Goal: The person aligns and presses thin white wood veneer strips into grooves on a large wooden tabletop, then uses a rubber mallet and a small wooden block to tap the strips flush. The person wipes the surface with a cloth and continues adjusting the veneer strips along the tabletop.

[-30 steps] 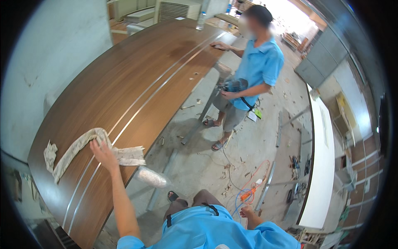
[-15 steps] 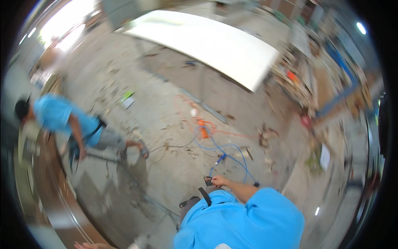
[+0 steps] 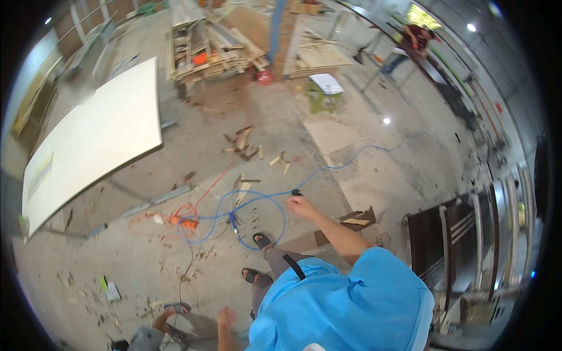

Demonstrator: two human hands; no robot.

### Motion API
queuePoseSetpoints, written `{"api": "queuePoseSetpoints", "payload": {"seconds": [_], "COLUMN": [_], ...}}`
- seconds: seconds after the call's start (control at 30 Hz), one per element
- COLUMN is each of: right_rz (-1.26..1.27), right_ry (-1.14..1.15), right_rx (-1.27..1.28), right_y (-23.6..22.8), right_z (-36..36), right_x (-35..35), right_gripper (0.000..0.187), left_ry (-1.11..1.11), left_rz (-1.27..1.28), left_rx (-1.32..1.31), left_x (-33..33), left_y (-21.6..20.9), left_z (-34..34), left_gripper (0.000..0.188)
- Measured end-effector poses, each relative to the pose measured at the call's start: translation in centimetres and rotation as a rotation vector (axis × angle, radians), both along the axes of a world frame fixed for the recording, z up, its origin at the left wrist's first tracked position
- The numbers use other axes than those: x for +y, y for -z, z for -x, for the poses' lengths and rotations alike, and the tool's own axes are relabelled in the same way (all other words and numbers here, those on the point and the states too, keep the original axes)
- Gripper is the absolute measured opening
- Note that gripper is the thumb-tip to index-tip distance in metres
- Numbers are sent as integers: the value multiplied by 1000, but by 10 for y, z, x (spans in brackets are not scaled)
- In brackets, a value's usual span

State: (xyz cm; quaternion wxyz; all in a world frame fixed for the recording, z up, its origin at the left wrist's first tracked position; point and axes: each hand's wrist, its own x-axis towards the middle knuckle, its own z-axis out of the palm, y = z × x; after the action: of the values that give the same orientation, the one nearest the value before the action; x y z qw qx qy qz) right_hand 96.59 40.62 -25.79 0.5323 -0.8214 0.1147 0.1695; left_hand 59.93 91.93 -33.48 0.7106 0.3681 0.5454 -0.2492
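My right hand (image 3: 301, 207) hangs out in front of me above the floor, its fingers curled in, and nothing shows in them. Just beyond it, the black fitting (image 3: 296, 192) of a blue hose (image 3: 260, 199) shows on the floor; I see no grip on it. Low in the view, my left hand (image 3: 226, 317) is smeared by motion beside my legs, and its fingers do not show clearly. The looped blue hose and an orange cord (image 3: 186, 222) lie on the concrete ahead of my sandalled feet.
A large white panel (image 3: 99, 140) stands raised at left. Stacked wood offcuts (image 3: 205, 50) and a green stool (image 3: 323, 96) are farther off. Dark slatted panels (image 3: 445, 245) stand at right. A co-worker's leg (image 3: 161, 324) shows at lower left; another person (image 3: 415, 41) works far right.
My view has swung to the right, so the white panel and the near co-worker now lie farther left. My left hand has come nearer my body. The stool and dark panels show more fully.
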Motion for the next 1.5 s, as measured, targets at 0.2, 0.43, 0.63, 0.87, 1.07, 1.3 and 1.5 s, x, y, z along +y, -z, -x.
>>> {"api": "queuePoseSetpoints", "payload": {"seconds": [0.2,0.43,0.63,0.87,1.07,1.3,1.5], "right_rz": [260,-98,-473,-205,-228,-334,-552], "right_ry": [382,995,1049,838,998,1520,1731], "right_rx": [242,1012,756,297,170,529,554], "right_y": [70,141,135,98,45,31,69], "right_z": [236,452,353,117,30,63,28], "right_x": [-145,-167,-219,-415,-609,-703,-706], "right_gripper": [22,26,23,27,32,36,34], "left_ry": [686,604,952,1389,1509,2257,1761], "left_rz": [-371,-582,-541,-437,-393,-784,-302], "left_rx": [-163,-380,-222,-266,-335,-732,-675], "left_x": [7,-72,-237,-463,-638,-863,-1207], "left_y": [14,-31,-61,-29,19,69,48], "left_z": [-157,-362,-439,-529,-647,-816,-938], "left_gripper": [48,49,43,40,41,37,40]}}
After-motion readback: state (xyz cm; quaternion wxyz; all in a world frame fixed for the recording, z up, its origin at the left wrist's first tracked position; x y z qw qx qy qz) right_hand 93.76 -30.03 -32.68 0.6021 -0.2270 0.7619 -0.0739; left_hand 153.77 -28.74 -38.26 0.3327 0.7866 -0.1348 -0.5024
